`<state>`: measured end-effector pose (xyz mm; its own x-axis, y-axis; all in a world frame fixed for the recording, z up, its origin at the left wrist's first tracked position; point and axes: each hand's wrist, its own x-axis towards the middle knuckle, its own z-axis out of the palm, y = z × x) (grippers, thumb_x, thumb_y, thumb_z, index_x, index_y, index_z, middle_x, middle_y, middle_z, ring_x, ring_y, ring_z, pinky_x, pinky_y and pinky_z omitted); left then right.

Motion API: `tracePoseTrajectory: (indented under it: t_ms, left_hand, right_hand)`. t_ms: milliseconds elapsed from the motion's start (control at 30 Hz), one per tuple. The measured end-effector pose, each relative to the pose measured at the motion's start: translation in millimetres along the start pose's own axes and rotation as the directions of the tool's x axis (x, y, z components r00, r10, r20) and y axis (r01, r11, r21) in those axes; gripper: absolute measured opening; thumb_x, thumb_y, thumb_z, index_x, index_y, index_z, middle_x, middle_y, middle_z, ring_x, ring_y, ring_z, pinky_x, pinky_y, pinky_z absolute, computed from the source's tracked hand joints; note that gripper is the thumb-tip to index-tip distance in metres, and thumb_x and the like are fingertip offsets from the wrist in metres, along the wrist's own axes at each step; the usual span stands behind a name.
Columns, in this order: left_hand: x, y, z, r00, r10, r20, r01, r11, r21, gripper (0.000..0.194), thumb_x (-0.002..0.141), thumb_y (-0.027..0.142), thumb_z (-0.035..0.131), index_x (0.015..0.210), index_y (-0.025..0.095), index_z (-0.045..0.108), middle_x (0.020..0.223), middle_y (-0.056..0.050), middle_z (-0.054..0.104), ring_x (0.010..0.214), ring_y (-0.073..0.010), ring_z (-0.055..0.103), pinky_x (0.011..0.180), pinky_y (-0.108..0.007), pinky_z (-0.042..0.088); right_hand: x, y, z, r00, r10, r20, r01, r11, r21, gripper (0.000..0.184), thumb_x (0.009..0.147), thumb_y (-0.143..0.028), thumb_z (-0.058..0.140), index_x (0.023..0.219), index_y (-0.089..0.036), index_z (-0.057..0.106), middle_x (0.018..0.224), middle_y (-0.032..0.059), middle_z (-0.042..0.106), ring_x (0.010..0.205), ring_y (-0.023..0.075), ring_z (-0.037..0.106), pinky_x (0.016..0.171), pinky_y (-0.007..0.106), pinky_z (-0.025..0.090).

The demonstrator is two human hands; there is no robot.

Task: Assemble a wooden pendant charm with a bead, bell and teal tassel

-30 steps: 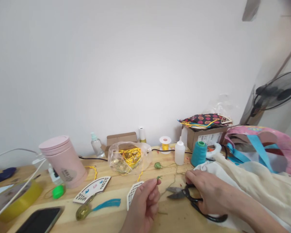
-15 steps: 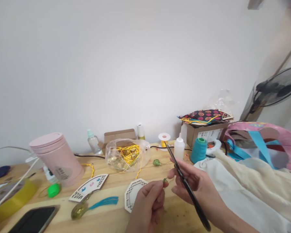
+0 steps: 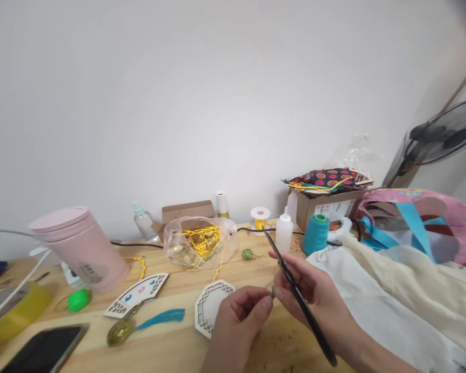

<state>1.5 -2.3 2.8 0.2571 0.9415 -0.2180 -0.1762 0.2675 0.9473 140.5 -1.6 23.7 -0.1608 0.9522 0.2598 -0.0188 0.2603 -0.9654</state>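
Observation:
Between the fingertips of my left hand (image 3: 244, 321) is pinched a small piece of green thread (image 3: 272, 293). My right hand (image 3: 314, 295) has its thumb and a finger against the same bit of thread. A pair of black-handled scissors (image 3: 295, 290) lies across that hand, blades pointing up and away. Under my left hand an octagonal wooden lattice pendant (image 3: 205, 313) on a yellow cord is partly covered. A small ball of green thread (image 3: 248, 254) sits behind my hands. To the left are a fan-shaped wooden piece (image 3: 137, 295) and a gold bead ornament with a blue tassel (image 3: 161, 318).
At the back stand a plastic bag of yellow cords (image 3: 202, 241), a yellow thread spool (image 3: 260, 219), a white squeeze bottle (image 3: 284, 233) and a teal thread cone (image 3: 315, 235). White cloth (image 3: 345, 290) covers the right side. A pink tumbler (image 3: 81, 248) and phone (image 3: 42, 348) are left.
My right hand has picked up the scissors from the table and come to my left hand. Its fingertips now meet the left ones at the green thread.

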Motion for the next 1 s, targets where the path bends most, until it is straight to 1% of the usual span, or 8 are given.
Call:
tracePoseTrajectory:
  t_ms: [67, 133, 433, 600, 700, 833, 933, 1000]
  left_hand:
    - [-0.2, 2.0, 0.1, 1.000, 0.026, -0.014, -0.025, 0.998, 0.056, 0.024, 0.062, 0.038, 0.065, 0.068, 0.015, 0.065, 0.042, 0.009, 0.035, 0.037, -0.0020, 0.022, 0.035, -0.017, 0.013]
    - [-0.4, 3.1, 0.1, 1.000, 0.015, -0.014, -0.014, 0.999, 0.049, 0.024, 0.062, 0.039, 0.065, 0.065, 0.015, 0.065, 0.040, 0.009, 0.032, 0.038, -0.0024, 0.021, 0.036, -0.017, 0.012]
    - [-0.9, 2.0, 1.7, 0.998, -0.062, 0.022, 0.066, 0.975, -0.211, 0.024, 0.055, 0.037, 0.070, 0.059, 0.015, 0.063, 0.039, 0.010, 0.028, 0.038, -0.0025, 0.016, 0.036, -0.016, 0.010]
    - [-1.5, 2.0, 4.5, 0.996, -0.087, 0.014, 0.088, 0.953, -0.289, 0.024, 0.054, 0.036, 0.071, 0.058, 0.014, 0.063, 0.040, 0.011, 0.023, 0.039, -0.0027, 0.014, 0.036, -0.015, 0.009]
    - [-1.7, 1.4, 3.4, 0.998, -0.045, -0.033, 0.036, 0.975, -0.219, 0.025, 0.055, 0.037, 0.070, 0.058, 0.014, 0.062, 0.040, 0.010, 0.027, 0.039, -0.0024, 0.018, 0.037, -0.015, 0.011]
    - [0.4, 3.2, -1.7, 0.977, 0.078, -0.198, -0.084, 0.996, -0.023, 0.024, 0.058, 0.037, 0.068, 0.062, 0.014, 0.064, 0.040, 0.009, 0.036, 0.038, -0.0029, 0.024, 0.037, -0.015, 0.016]
    - [2.7, 6.3, -6.6, 0.936, 0.205, -0.287, -0.173, 0.976, 0.133, 0.020, 0.061, 0.034, 0.066, 0.063, 0.015, 0.066, 0.050, 0.004, 0.052, 0.045, -0.0056, 0.038, 0.041, -0.016, 0.028]
    - [3.5, 7.9, -9.4, 0.907, 0.285, -0.310, -0.229, 0.952, 0.204, 0.018, 0.062, 0.033, 0.065, 0.064, 0.015, 0.067, 0.058, 0.001, 0.060, 0.054, -0.0095, 0.047, 0.050, -0.017, 0.036]
  right_hand:
    - [0.2, 0.3, -0.6, 1.000, 0.005, 0.004, -0.005, 1.000, 0.022, 0.042, 0.068, -0.005, 0.052, 0.107, -0.020, 0.045, 0.064, -0.0055, 0.048, 0.054, 0.0072, 0.042, 0.049, 0.018, 0.034]
    - [0.2, 0.6, -1.0, 1.000, 0.001, 0.000, -0.001, 0.999, 0.036, 0.040, 0.067, -0.004, 0.052, 0.104, -0.019, 0.046, 0.065, -0.0051, 0.049, 0.055, 0.0071, 0.043, 0.050, 0.018, 0.035]
    - [1.1, 4.7, 1.1, 0.999, 0.027, -0.018, -0.025, 0.993, 0.117, 0.033, 0.075, -0.012, 0.051, 0.105, -0.022, 0.041, 0.066, -0.0054, 0.050, 0.057, 0.0070, 0.044, 0.051, 0.017, 0.034]
    - [-2.3, 9.7, 2.7, 1.000, -0.011, -0.025, 0.013, 0.998, 0.069, 0.030, 0.077, -0.011, 0.050, 0.102, -0.024, 0.040, 0.070, -0.0048, 0.049, 0.062, 0.0080, 0.045, 0.055, 0.018, 0.036]
    - [-1.4, 10.7, 0.1, 0.998, -0.060, -0.024, 0.060, 0.998, 0.010, 0.028, 0.077, -0.013, 0.049, 0.101, -0.024, 0.041, 0.071, -0.0043, 0.049, 0.062, 0.0086, 0.045, 0.055, 0.019, 0.036]
    - [2.6, 5.1, -6.9, 0.998, -0.030, -0.057, 0.027, 0.998, -0.054, 0.023, 0.076, -0.020, 0.053, 0.097, -0.022, 0.043, 0.066, -0.0054, 0.043, 0.058, 0.0083, 0.041, 0.053, 0.019, 0.034]
    - [0.9, -0.9, -9.8, 0.999, -0.005, 0.035, 0.010, 0.990, -0.142, 0.027, 0.073, -0.023, 0.056, 0.096, -0.022, 0.044, 0.066, -0.0056, 0.040, 0.057, 0.0088, 0.040, 0.050, 0.018, 0.033]
    - [-2.8, -2.7, -9.2, 0.996, 0.001, 0.091, 0.020, 0.973, -0.228, 0.029, 0.071, -0.025, 0.057, 0.097, -0.022, 0.044, 0.072, -0.0037, 0.043, 0.064, 0.0110, 0.044, 0.056, 0.021, 0.037]
